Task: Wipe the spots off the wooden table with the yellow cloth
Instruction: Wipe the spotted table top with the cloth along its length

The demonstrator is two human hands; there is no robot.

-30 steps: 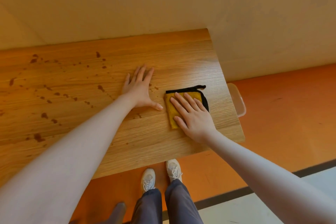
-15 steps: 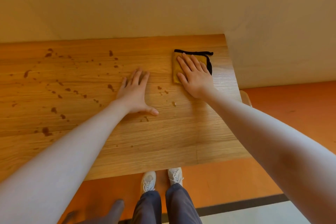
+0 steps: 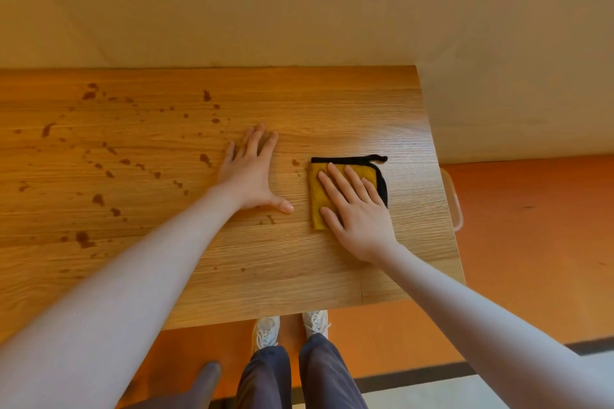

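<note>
Since half a second ago the yellow cloth [image 3: 319, 206] has come back from near the desk's far edge toward the middle of its depth, with the right hand [image 3: 357, 212] still flat on top of it; the left hand [image 3: 247, 176] has stayed planted where it was.

Folded into a rectangle, the cloth lies with its long axis running roughly from the far edge toward the near edge. Its black-trimmed short side faces the far edge, and a black loop sticks out from that end toward the desk's right edge. Black trim also curves down the cloth's right side. It sits in the right part of the wooden table [image 3: 332, 276], near the right edge but not touching it.

The right hand's fingers are straight and spread, pressing down on the cloth's right half and pointing toward the far left; the heel of the palm rests on bare wood beyond the cloth's near right corner. The left hand lies flat on the wood just beside the cloth, to its left, fingers straight and thumb stretched out toward it, apart from the fabric by a narrow strip of desk.

Brown spots [image 3: 206, 159] scatter over the left half of the desk, with a few small ones between the left hand and the cloth. Whether any lie under the cloth cannot be told.
</note>
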